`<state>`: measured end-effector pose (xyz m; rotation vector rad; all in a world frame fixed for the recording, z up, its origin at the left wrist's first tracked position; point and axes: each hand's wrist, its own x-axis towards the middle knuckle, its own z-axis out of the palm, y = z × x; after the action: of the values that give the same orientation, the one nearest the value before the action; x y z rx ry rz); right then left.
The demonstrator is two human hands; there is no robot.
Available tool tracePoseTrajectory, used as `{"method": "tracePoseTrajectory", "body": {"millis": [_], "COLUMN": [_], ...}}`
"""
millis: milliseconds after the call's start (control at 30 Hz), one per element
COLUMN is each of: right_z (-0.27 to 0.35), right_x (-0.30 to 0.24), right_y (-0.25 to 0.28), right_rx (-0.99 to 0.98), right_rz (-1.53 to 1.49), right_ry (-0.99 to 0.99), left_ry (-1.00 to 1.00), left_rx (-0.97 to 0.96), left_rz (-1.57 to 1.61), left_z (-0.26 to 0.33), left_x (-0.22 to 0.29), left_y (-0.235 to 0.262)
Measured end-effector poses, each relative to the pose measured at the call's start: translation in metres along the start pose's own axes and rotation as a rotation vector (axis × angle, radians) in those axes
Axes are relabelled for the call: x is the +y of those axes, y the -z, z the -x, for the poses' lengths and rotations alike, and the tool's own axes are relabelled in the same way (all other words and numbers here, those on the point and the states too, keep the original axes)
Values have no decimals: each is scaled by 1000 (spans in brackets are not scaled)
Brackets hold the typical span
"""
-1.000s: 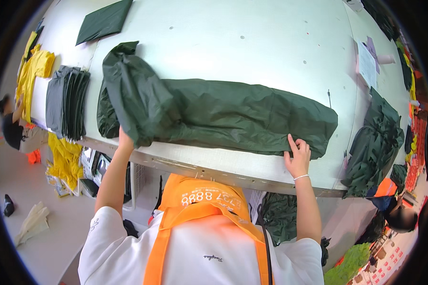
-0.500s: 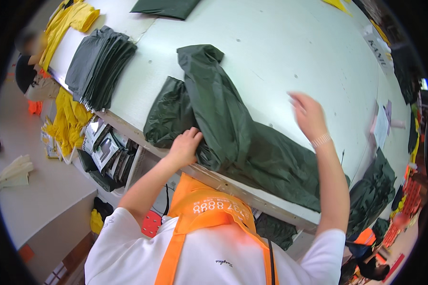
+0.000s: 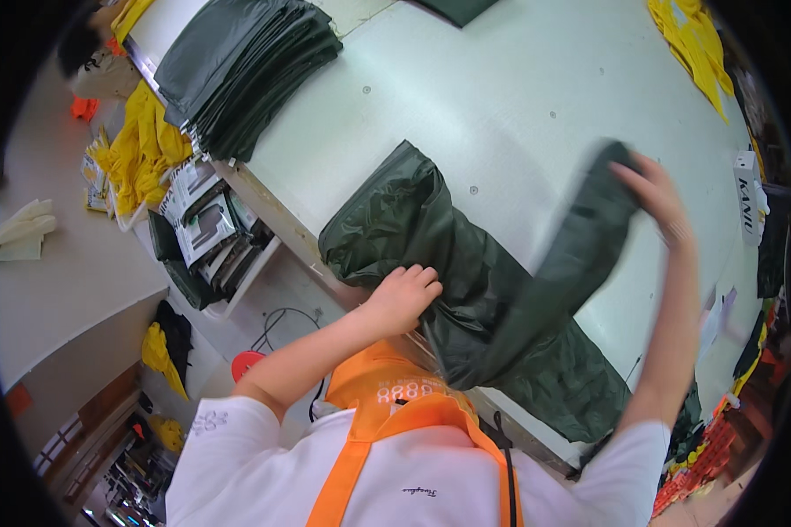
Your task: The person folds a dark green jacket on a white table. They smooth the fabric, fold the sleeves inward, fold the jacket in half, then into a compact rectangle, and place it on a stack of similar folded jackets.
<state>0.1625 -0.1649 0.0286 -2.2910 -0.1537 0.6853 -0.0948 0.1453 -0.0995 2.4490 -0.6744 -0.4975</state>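
strip (image 3: 580, 237): seemed part of the green cloth (image 3: 479, 299); raised at its far end, it slanted down over the rest. It might have twisted or come down crooked if the right hand (image 3: 655, 193) let go early or turned at the wrist.
cloth: lay rumpled on the table (image 3: 518, 105), along the front edge (image 3: 281, 218) and before the person's torso. A pull on the strip could have dragged the whole length askew, if the left hand (image 3: 404, 297) bore down too lightly.
folds: the left end was puffed and creased; flattened as it lay, it would likely have kept those wrinkles.
front edge: the near side of the cloth lay so close to it that a tug toward the apron (image 3: 387, 378) could have drawn some over.
stack (image 3: 246, 70): dark green folded pieces stood apart, beyond the cloth's left end; a wide sweep that way might have knocked them.
left hand: palm down on the near side of the cloth, fingers close together and bent; whether they pinched it or merely pressed could not be told, the thumb being hidden.
left forearm (image 3: 321, 347): slanted in from the lower left, elbow out.
right hand: blurred, farther from the body than the left, fingers closed on the strip's upper end; the thumb was unclear.
right forearm (image 3: 672, 316): rose steeply at the right.
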Motion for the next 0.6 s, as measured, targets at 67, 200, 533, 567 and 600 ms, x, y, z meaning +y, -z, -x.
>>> {"method": "tracePoseTrajectory", "body": {"millis": [67,200,533,567,600], "right_z": [122,397,662,685,706], "right_x": [63,210,249,243,232], "right_y": [91,162,-123,-125,-122], "right_rx": [280,905,1508,1574,1636], "right_rz": [-412,-610,-205,-170,-129], "right_ry": [13,-137,-854,-851,-840], "left_ry": [-84,-217,122,121,115], "left_rx": [6,212,498,599,697], "left_rz": [5,33,-133,-73,-2], "left_z": [-1,-13,-141,-143,-156], "left_x": [1,-8,-112,-146,-163], "left_y": [17,40,42,41,31]}}
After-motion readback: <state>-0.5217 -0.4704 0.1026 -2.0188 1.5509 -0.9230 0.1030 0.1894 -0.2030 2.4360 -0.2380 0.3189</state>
